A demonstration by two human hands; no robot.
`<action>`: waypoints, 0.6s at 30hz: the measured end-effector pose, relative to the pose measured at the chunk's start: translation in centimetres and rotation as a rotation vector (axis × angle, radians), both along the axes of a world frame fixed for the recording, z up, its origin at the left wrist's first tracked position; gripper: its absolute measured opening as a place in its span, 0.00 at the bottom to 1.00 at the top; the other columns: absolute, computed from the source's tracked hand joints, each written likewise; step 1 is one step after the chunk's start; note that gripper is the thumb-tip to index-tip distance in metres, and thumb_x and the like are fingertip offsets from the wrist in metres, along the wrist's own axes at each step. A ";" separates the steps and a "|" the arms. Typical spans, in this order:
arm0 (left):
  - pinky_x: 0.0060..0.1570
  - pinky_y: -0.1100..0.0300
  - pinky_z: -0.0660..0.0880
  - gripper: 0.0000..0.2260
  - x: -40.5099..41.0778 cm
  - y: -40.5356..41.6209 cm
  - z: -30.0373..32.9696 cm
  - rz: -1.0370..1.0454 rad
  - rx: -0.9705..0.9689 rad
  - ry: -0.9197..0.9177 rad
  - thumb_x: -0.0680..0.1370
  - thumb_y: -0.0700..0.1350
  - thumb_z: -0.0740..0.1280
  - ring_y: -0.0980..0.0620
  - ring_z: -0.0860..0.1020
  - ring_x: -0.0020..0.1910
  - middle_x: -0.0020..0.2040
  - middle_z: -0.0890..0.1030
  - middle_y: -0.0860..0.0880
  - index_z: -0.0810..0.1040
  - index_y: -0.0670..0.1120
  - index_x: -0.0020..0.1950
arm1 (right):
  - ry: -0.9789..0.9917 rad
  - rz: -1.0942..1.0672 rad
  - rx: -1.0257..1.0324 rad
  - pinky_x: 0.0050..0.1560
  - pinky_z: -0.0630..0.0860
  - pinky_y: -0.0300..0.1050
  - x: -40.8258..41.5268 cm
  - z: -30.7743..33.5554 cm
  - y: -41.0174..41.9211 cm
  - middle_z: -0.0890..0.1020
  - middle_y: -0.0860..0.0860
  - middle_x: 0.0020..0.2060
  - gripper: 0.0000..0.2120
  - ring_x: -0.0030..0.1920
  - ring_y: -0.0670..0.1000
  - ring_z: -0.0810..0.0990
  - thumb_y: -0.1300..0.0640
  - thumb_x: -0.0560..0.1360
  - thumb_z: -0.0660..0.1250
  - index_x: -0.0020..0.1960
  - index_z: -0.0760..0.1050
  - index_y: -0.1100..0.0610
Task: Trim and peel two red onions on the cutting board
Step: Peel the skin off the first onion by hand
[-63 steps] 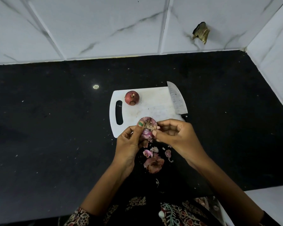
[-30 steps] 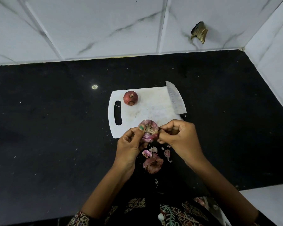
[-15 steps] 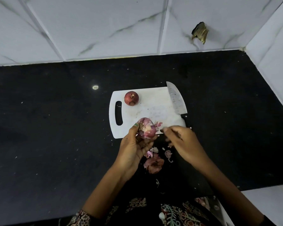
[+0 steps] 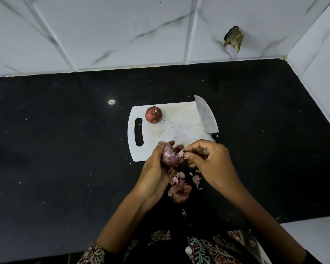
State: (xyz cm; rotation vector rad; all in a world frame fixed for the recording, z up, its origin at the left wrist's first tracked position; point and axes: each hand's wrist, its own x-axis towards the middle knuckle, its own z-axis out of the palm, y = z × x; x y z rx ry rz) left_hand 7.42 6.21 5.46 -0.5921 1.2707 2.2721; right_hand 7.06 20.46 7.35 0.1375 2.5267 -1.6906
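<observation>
My left hand (image 4: 156,168) grips a partly peeled red onion (image 4: 170,156) just over the near edge of the white cutting board (image 4: 179,128). My right hand (image 4: 210,161) pinches a flap of the onion's skin at its right side. A second red onion (image 4: 153,114), with its skin on, sits on the far left part of the board beside the handle slot. A wide-bladed knife (image 4: 206,116) lies along the board's right edge, its handle hidden behind my right hand.
Torn onion skins (image 4: 179,189) lie in a small pile on the black countertop (image 4: 55,159) below my hands. White marble-pattern tiles rise behind and to the right, with a brown scrap (image 4: 234,38) stuck on the back wall.
My left hand has turned the onion so its side faces up instead of its cut end. My right hand pulled away with a bit of skin, then came back to pinch at the onion.
</observation>
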 end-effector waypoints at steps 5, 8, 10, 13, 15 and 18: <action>0.45 0.60 0.71 0.23 -0.1 -0.5 -0.2 -0.032 -0.040 0.002 0.81 0.61 0.50 0.52 0.84 0.44 0.57 0.84 0.46 0.73 0.46 0.59 | -0.043 0.144 0.526 0.43 0.75 0.47 -0.4 -1.7 2.2 0.80 0.50 0.35 0.14 0.40 0.48 0.79 0.52 0.77 0.65 0.38 0.79 0.60; 0.53 0.59 0.71 0.28 -0.1 -0.4 -0.3 -0.103 -0.121 0.038 0.79 0.64 0.47 0.52 0.83 0.52 0.56 0.84 0.49 0.73 0.47 0.63 | 0.018 0.192 0.475 0.49 0.72 0.45 -0.1 -1.2 2.1 0.77 0.49 0.43 0.13 0.48 0.51 0.75 0.51 0.79 0.62 0.43 0.80 0.57; 0.49 0.61 0.75 0.28 0.0 -0.2 -0.2 -0.126 -0.158 0.090 0.77 0.65 0.49 0.53 0.84 0.49 0.53 0.85 0.49 0.76 0.47 0.61 | 0.082 0.159 0.254 0.47 0.75 0.39 0.2 0.0 1.1 0.78 0.47 0.46 0.07 0.48 0.45 0.77 0.53 0.77 0.66 0.51 0.80 0.55; 0.45 0.65 0.78 0.29 0.2 0.1 -0.1 -0.142 -0.220 0.165 0.74 0.64 0.54 0.52 0.84 0.51 0.52 0.85 0.46 0.79 0.44 0.60 | 0.066 0.148 0.110 0.41 0.77 0.33 0.5 1.4 -0.3 0.80 0.44 0.47 0.11 0.44 0.42 0.79 0.54 0.73 0.72 0.54 0.79 0.53; 0.48 0.63 0.79 0.30 0.3 0.0 0.0 -0.124 -0.268 0.184 0.75 0.64 0.55 0.51 0.83 0.53 0.54 0.84 0.44 0.78 0.43 0.61 | 0.044 0.119 0.089 0.39 0.78 0.34 0.5 1.8 -0.7 0.82 0.45 0.43 0.11 0.41 0.43 0.80 0.56 0.71 0.73 0.53 0.80 0.52; 0.52 0.58 0.79 0.30 0.3 -0.2 -0.1 -0.114 -0.327 0.231 0.73 0.65 0.57 0.48 0.83 0.53 0.55 0.83 0.42 0.76 0.42 0.61 | -0.047 0.069 -0.019 0.37 0.79 0.36 0.3 1.9 -0.7 0.83 0.45 0.38 0.08 0.38 0.44 0.81 0.59 0.71 0.73 0.49 0.81 0.52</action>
